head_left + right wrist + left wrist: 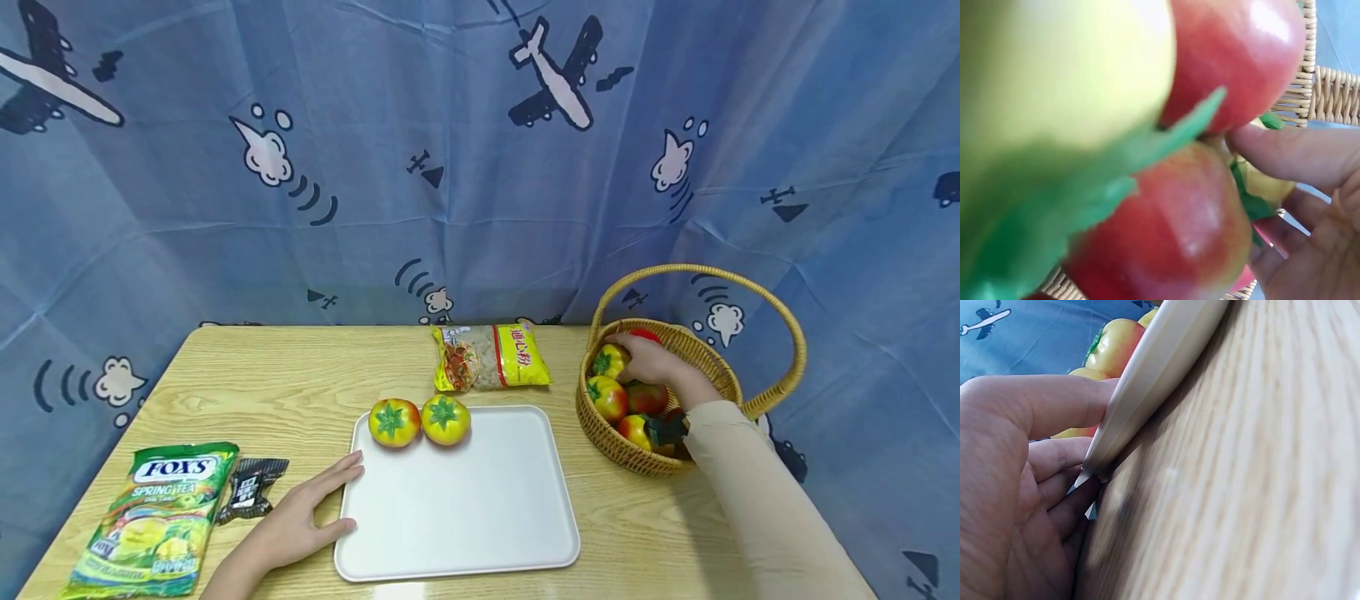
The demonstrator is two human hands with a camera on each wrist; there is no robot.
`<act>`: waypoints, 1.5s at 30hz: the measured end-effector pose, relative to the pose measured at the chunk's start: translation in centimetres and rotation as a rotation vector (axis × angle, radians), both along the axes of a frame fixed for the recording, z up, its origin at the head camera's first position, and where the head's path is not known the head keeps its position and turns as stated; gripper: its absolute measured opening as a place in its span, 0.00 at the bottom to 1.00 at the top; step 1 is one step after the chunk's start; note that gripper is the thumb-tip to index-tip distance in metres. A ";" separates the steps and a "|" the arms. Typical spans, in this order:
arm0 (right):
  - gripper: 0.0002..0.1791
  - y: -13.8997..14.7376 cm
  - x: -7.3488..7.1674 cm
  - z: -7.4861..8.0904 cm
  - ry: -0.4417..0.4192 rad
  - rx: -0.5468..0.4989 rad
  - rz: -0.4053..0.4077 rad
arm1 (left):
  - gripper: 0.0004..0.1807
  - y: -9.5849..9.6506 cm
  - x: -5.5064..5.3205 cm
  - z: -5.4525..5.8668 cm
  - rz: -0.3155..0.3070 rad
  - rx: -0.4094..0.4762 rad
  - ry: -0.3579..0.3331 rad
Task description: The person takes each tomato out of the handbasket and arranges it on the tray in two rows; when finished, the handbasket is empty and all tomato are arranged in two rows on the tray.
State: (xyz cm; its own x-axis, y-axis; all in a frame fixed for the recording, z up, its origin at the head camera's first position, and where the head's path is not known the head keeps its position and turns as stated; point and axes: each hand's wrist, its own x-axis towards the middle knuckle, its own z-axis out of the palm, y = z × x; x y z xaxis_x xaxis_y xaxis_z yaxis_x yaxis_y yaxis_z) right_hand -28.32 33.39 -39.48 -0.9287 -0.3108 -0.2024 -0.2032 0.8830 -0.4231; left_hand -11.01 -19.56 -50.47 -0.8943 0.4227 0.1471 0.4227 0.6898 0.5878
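A white tray lies in the middle of the table, with two yellow-red persimmons side by side in its far left corner. My left hand touches the tray's left edge, fingers straight and fingertips at the rim. On the right stands a wicker basket holding several fruits. Reaching inside it, my right hand holds a yellow persimmon by the left wall, thumb and fingers around it. In the right wrist view, red fruits are close by and partly hide that persimmon.
A bag of pasta lies behind the tray. At the left are a green FOX'S candy bag and a small black packet. The basket's tall handle arches beside my right forearm. A blue curtain hangs behind the table.
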 end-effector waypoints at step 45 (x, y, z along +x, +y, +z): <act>0.39 1.3 1.0 0.8 0.126 -0.033 -0.083 | 0.34 0.0 0.1 0.3 -0.019 0.011 0.030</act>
